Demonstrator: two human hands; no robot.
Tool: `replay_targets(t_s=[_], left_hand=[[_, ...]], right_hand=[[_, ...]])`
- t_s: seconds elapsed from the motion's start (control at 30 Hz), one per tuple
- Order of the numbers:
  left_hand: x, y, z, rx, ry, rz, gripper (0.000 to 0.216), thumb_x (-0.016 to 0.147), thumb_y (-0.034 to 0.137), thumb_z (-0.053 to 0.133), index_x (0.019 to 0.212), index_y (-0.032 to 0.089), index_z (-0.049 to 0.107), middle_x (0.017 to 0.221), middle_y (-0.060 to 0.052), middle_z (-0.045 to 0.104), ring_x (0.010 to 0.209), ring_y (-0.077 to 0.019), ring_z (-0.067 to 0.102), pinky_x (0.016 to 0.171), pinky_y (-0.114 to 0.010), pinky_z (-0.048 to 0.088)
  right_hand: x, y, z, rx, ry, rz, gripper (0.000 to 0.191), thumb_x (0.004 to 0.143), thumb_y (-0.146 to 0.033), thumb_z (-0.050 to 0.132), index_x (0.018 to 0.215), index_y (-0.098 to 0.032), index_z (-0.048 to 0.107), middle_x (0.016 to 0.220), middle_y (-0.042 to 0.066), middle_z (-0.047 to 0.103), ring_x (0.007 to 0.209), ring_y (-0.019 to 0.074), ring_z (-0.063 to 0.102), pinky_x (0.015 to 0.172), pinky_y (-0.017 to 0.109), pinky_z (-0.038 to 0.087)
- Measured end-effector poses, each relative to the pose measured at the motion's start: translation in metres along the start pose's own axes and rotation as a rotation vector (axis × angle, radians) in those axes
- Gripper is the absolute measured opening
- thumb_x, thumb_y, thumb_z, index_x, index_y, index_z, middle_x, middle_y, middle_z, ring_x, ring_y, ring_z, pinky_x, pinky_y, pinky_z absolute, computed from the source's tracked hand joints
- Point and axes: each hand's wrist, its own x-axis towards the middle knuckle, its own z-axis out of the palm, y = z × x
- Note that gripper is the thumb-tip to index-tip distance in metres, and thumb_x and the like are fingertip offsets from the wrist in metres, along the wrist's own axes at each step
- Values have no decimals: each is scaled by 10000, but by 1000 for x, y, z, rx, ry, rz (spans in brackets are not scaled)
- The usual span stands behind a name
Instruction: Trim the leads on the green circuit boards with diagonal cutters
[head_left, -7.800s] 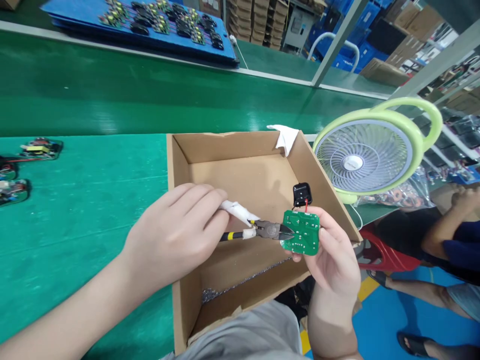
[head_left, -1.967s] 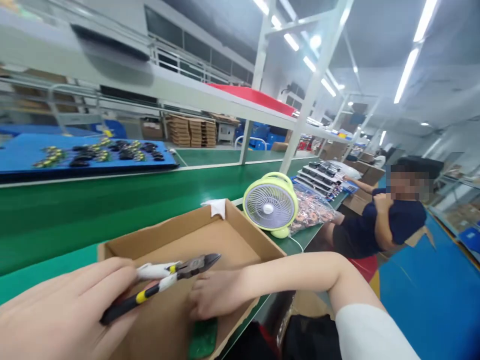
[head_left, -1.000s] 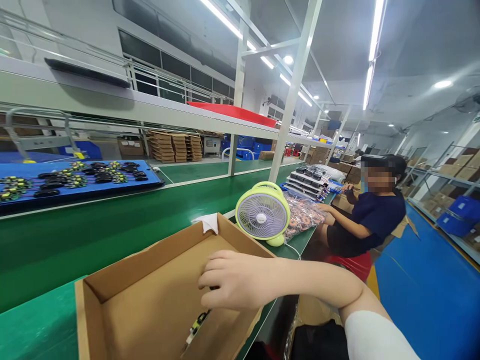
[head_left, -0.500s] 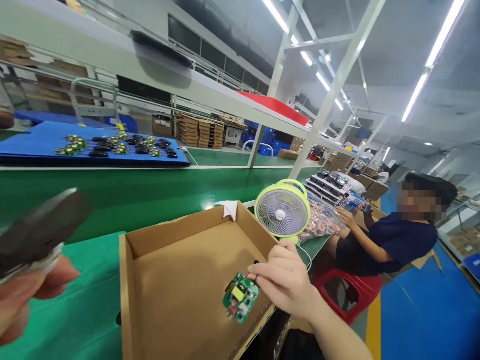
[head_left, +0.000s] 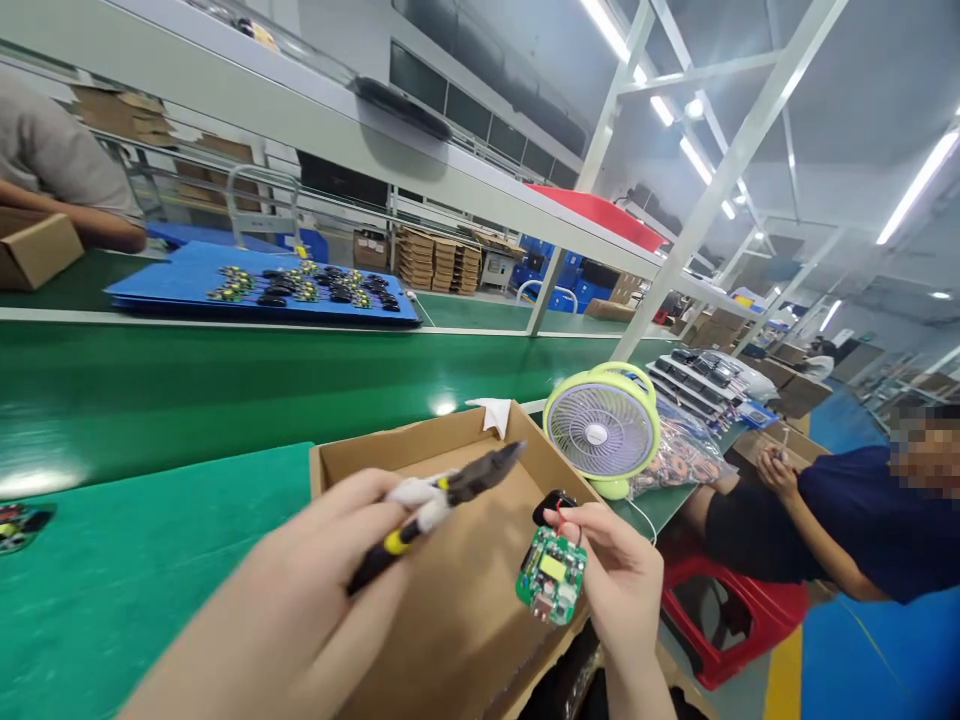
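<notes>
My left hand [head_left: 315, 600] is closed around a pair of cutting pliers [head_left: 439, 505] with black-and-yellow handles wrapped in white tape; the jaws point up and right over the open cardboard box [head_left: 360, 455]. My right hand [head_left: 622, 575] pinches a small green circuit board [head_left: 551, 577] by its upper edge, component side toward me, with a black part [head_left: 553, 503] joined to it by red wire. The board hangs over the box's right edge, a little right of the plier tips and apart from them.
A green-rimmed desk fan [head_left: 600, 430] stands right of the box, with a bag of coils [head_left: 686, 455] behind it. The green conveyor belt [head_left: 187, 370] runs past; a blue tray [head_left: 255, 290] of boards lies beyond. A seated person in dark blue [head_left: 847, 530] works at right.
My left hand has come back over the box with the pliers. My right hand has lifted the green board higher and turned it upright. The view has swung slightly left.
</notes>
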Motion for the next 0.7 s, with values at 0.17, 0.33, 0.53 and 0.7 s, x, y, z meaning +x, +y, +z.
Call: replay_targets(t_s=[0.17,0.33,0.53,0.7], left_hand=[[8,23,38,-356,-254,-102,284,956,368,464,922,261,725,949,-36,713,849,-182,707,737,-223,577],[8,27,51,-527,-363,-178,352,971,451,468,885,242,738,927,-61,709,855,-207,692,798,-281,587],[12,31,50,-602,-412,-257,362,903,488,521,719,222,684,805,-52,704,767,-212,669,770,-306,588],[9,30,50,-722,-430,-409,415,832,607,557,852,222,710,860,-52,739,838,-259,679,813,-363,587]], right_hand=[[2,-8,16,8,-45,-9,251,868,-99,721,955,-301,842,833,29,821,730,180,766,680,261,621],[1,-11,21,-38,-23,-72,243,860,-82,693,928,-271,829,751,13,766,681,155,719,645,227,595],[-1,-8,28,-2,-9,-45,199,884,-112,690,910,-265,814,768,13,781,698,156,729,667,227,595],[-1,-7,30,39,-92,11,245,917,-110,669,1015,-288,805,893,11,828,792,156,781,750,231,613]])
